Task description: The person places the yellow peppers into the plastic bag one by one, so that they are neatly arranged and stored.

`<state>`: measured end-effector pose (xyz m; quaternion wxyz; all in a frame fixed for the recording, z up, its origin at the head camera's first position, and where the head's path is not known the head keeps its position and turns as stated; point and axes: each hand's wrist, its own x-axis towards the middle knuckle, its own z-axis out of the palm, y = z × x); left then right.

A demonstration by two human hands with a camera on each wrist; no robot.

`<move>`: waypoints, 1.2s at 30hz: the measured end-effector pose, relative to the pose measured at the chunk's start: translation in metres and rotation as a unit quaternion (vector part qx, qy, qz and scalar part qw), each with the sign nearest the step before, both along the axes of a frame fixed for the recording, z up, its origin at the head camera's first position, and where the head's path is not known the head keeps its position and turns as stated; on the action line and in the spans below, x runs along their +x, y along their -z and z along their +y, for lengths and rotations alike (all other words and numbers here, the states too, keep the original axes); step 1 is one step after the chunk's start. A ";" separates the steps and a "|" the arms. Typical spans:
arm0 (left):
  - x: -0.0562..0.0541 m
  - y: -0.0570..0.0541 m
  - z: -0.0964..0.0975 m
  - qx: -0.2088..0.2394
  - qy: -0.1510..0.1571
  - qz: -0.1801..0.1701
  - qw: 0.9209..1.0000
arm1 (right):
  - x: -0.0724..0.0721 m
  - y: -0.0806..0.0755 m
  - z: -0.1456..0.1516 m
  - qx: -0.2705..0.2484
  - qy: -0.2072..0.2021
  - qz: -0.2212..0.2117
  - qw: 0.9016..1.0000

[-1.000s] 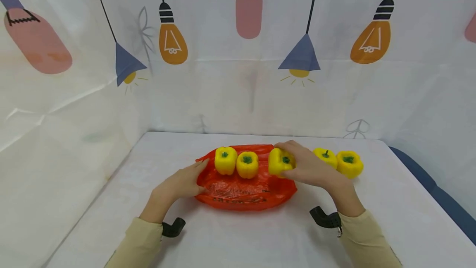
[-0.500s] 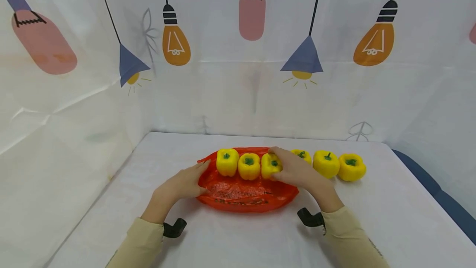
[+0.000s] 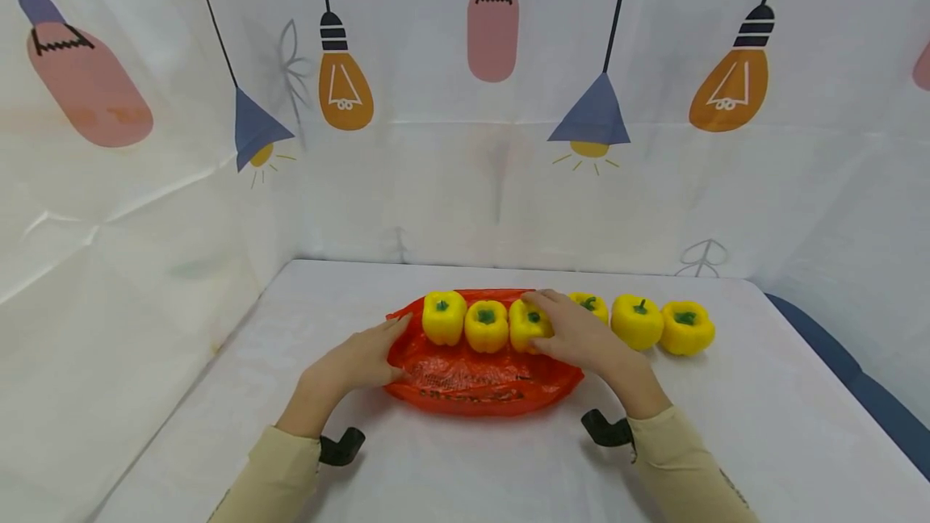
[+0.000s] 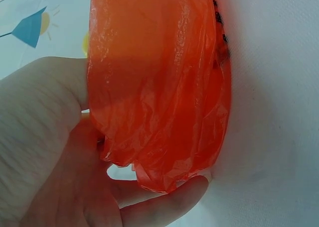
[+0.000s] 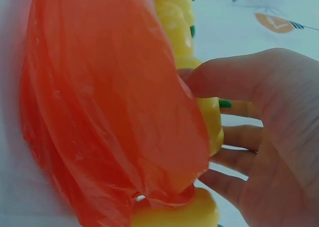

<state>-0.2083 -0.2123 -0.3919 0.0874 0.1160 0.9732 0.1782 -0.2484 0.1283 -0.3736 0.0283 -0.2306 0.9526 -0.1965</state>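
Observation:
A red plastic bag (image 3: 465, 386) with dark print lies on the white table. Three yellow bell peppers stand in a row in its mouth: one at the left (image 3: 444, 321), a middle pepper (image 3: 486, 329), and a right pepper (image 3: 521, 331). My right hand (image 3: 581, 337) holds that right pepper, thumb at the bag's edge and fingers along the far side, as the right wrist view shows. My left hand (image 3: 363, 357) grips the bag's left end; in the left wrist view its fingers (image 4: 172, 204) curve around the end of the plastic (image 4: 159, 112).
Right of the bag, another pepper (image 3: 590, 303) is partly hidden behind my right hand. Two more yellow peppers, one nearer (image 3: 637, 325) and one farther right (image 3: 686, 329), stand beside it. A cloth wall (image 3: 436, 192) with printed lamps rises behind the table (image 3: 465, 474).
My right hand has moved left with the pepper and set it against the middle one. A pepper behind that hand has come into view. The left hand stays at the bag.

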 end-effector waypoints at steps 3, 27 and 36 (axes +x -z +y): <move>0.000 0.000 0.000 0.001 0.003 0.001 1.000 | 0.001 -0.002 0.002 -0.006 -0.004 0.004 1.000; 0.004 -0.005 0.002 0.004 0.002 -0.003 1.000 | -0.013 -0.010 0.047 0.009 0.023 0.004 1.000; 0.004 -0.005 0.002 0.004 0.001 -0.005 1.000 | -0.017 0.000 0.049 0.051 0.046 0.033 0.997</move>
